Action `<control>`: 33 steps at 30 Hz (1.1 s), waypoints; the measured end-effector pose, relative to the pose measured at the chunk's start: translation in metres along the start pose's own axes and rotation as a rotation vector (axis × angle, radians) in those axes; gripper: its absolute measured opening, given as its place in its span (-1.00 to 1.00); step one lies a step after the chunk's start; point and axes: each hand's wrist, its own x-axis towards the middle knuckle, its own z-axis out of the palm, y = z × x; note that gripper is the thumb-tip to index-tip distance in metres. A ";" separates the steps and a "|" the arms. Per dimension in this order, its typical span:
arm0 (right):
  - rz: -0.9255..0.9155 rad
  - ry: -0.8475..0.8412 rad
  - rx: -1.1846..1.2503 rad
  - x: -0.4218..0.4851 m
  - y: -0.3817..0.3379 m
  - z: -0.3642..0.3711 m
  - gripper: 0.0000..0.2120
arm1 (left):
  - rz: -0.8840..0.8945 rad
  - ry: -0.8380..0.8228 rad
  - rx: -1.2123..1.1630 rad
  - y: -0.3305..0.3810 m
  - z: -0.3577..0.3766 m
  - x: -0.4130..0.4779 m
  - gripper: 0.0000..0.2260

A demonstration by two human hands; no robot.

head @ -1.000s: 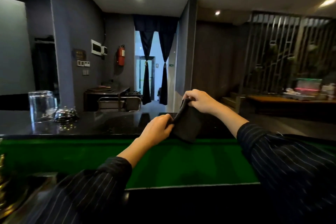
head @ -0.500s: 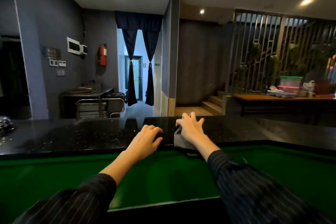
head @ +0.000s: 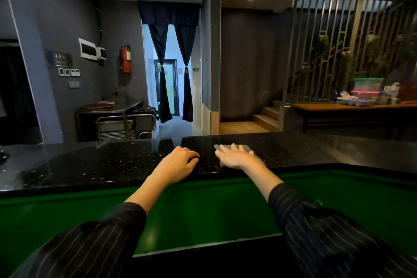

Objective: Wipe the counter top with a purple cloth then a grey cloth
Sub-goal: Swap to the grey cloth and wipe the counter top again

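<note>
My right hand [head: 234,158] presses one grey cloth [head: 247,147] on the tabletop [head: 112,160].
Fingers [head: 225,149] spread flat; left hand [head: 178,160] loosely curled, empty.

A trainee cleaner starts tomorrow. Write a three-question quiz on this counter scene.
1. True or false: the right hand presses the grey cloth flat on the counter top.
2. The left hand is: A) lifting a glass; B) resting on the counter top, holding nothing; C) gripping the grey cloth.
3. Fill in: the red thing on the far wall is a fire ____.
Key: 1 true; 2 B; 3 extinguisher.
</note>
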 end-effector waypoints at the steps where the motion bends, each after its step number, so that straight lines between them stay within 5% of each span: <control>1: 0.017 -0.010 -0.013 0.011 0.004 -0.003 -0.45 | 0.003 0.003 -0.002 0.000 0.002 0.000 -0.68; 7: 0.055 0.035 -0.078 0.067 -0.016 0.002 -0.42 | -0.002 0.012 0.070 0.003 0.003 0.003 -0.67; 16: -0.285 -0.077 -0.107 0.075 -0.023 0.003 -0.46 | -0.069 -0.004 0.062 -0.001 0.003 0.003 -0.62; 21: -0.076 -0.040 -0.062 0.105 0.018 -0.010 -0.47 | -0.057 -0.002 0.110 -0.002 0.007 0.005 -0.61; 26: -0.023 0.016 -0.086 0.120 -0.019 -0.003 -0.48 | -0.049 -0.026 0.167 0.000 0.008 0.006 -0.56; 33: -0.360 -0.079 -0.148 0.106 -0.063 0.011 -0.40 | -0.064 -0.068 0.198 0.001 0.006 0.002 -0.51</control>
